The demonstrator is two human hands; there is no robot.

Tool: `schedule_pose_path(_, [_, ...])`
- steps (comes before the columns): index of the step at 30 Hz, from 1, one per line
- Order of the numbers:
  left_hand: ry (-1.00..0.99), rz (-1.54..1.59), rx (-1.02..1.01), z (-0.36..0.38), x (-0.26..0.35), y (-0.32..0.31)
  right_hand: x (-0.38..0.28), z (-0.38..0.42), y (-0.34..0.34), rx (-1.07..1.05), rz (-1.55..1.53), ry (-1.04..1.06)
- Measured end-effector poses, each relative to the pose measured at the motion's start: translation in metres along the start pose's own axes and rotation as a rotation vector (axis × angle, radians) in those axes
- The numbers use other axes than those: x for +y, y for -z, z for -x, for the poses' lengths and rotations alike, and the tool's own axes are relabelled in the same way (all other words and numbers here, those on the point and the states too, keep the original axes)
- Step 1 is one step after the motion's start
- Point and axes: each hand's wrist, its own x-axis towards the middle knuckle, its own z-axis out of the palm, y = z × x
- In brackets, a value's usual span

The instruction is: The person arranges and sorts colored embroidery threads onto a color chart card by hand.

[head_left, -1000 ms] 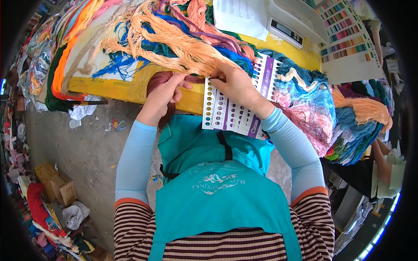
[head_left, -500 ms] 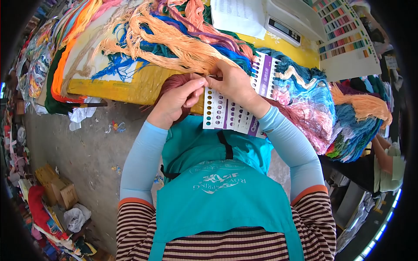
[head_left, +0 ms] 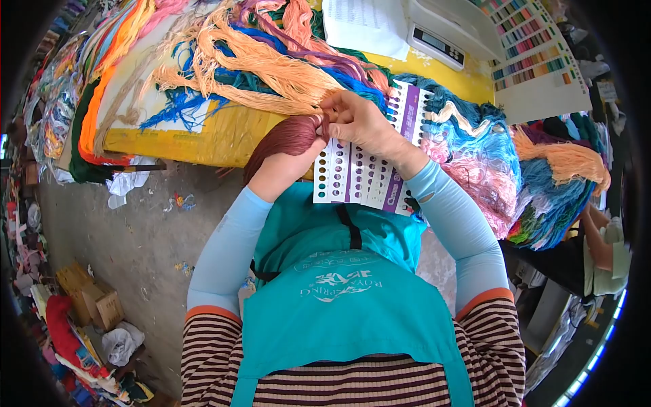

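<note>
A maroon skein of thread (head_left: pixel 285 138) hangs over my left hand (head_left: pixel 290 166), whose fingers are mostly hidden beneath it. The fingers of my left hand are closed on the skein near its right end. My right hand (head_left: pixel 366 129) pinches strands at that same end, thumb and forefinger together. Below my right hand lie white-and-purple punched thread cards (head_left: pixel 337 178) with rows of holes, threads looped through some of them. A peach skein (head_left: pixel 285 78) lies on the yellow table (head_left: pixel 180 141) just beyond my hands.
Blue, purple, orange and green skeins (head_left: pixel 91 129) spread over the table. Pink and light-blue thread (head_left: pixel 475 163) heaps at the right. A digital scale (head_left: pixel 438 46), a paper sheet (head_left: pixel 366 26) and a colour chart (head_left: pixel 536 64) stand behind. A person's arm (head_left: pixel 597 247) shows at far right.
The maroon skein now drapes over the front of my left hand, covering its fingers, which showed before. My right hand stays pinched at its end, fingers slightly more raised.
</note>
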Motion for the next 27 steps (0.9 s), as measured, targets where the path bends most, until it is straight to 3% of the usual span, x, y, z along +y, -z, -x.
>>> schedule_pose_path(1, [-0.045,-0.234,0.022,0.002,0.003,0.001,-0.002,0.0,0.001,-0.026,0.069,-0.056])
schedule_pose_path(3, [-0.034,-0.289,0.03,-0.006,0.001,-0.003,0.001,-0.001,-0.002,-0.023,-0.014,-0.029])
schedule_pose_path(5, [0.11,0.571,-0.045,-0.015,0.0,-0.006,0.001,-0.002,-0.003,-0.007,-0.047,-0.008])
schedule_pose_path(6, [0.11,0.573,-0.049,-0.012,-0.006,-0.002,0.0,-0.001,-0.004,0.0,0.0,-0.014])
schedule_pose_path(8, [0.448,1.345,-0.146,0.0,-0.029,0.025,0.003,-0.004,-0.004,-0.015,0.093,-0.005])
schedule_pose_path(10, [0.214,1.654,-0.112,0.019,-0.03,0.053,0.013,-0.008,-0.006,0.013,0.173,0.003])
schedule_pose_path(13, [-0.089,1.787,0.175,0.055,-0.022,0.119,-0.002,-0.004,-0.007,0.024,0.235,-0.078])
schedule_pose_path(17, [-0.383,1.722,0.467,0.089,-0.033,0.17,-0.001,-0.007,-0.012,0.026,0.323,-0.132])
schedule_pose_path(18, [-0.315,1.627,0.535,0.092,-0.034,0.17,0.0,-0.006,-0.013,0.066,0.407,-0.081])
schedule_pose_path(20, [0.045,1.241,0.679,0.082,-0.016,0.148,0.001,-0.002,-0.016,0.149,0.577,0.019])
schedule_pose_path(21, [0.242,0.961,0.692,0.076,-0.004,0.132,-0.004,0.002,-0.019,0.205,0.603,0.06])
schedule_pose_path(24, [0.306,0.321,0.482,0.063,-0.003,0.1,-0.014,0.009,-0.022,0.211,0.702,0.119])
schedule_pose_path(25, [0.134,0.084,0.46,0.058,-0.015,0.091,-0.011,0.008,-0.023,0.211,0.706,0.115])
schedule_pose_path(26, [-0.041,-0.151,0.432,0.052,-0.021,0.083,-0.006,0.006,-0.024,0.246,0.861,0.276])
schedule_pose_path(27, [-0.023,-0.262,0.379,0.053,-0.023,0.079,-0.003,0.003,-0.025,0.28,1.013,0.44])
